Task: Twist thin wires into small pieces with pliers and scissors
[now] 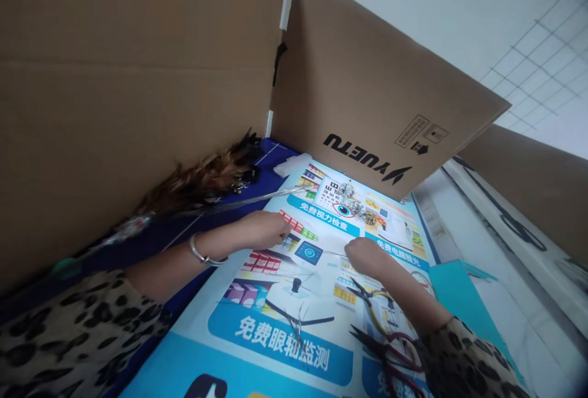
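My left hand (266, 231), with a silver bangle at the wrist, is closed in a pinch above the printed poster sheet (280, 358). What its fingertips hold is too small to make out. Across from it, my right hand (365, 256) is also closed, and a thin wire (336, 253) runs out from its fingers toward the left. Below the right hand lie small pliers (374, 306) with yellowish handles and scissors (381, 349) with dark red handles. Several loose thin wires (301, 330) are strewn on the poster nearer me.
Shiny silver ornaments (348, 191) and a gold one (371, 219) sit at the poster's far end. Brown feathers (193, 183) and a bundle of long wires (261, 196) lie at left. Cardboard panels (358, 79) wall off the back and left. A teal sheet (468, 300) is at right.
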{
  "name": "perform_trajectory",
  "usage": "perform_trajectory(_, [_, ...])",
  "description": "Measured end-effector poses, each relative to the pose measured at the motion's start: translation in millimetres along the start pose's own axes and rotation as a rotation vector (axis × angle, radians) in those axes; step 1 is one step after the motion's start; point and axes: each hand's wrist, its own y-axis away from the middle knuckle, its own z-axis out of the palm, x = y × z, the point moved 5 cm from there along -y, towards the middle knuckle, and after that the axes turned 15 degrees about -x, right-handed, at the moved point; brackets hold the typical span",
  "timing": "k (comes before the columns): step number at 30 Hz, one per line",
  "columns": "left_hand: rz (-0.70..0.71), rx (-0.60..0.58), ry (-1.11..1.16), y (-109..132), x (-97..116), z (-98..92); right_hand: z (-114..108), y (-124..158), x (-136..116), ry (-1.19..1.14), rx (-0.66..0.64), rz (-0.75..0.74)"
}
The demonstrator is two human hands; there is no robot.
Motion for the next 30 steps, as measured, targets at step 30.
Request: perform_trajectory(30, [0.342,0.261,0.31,28.8,46.8,-38.2,-20.7,81.2,-15.5,-1.015,0.674,-0.142])
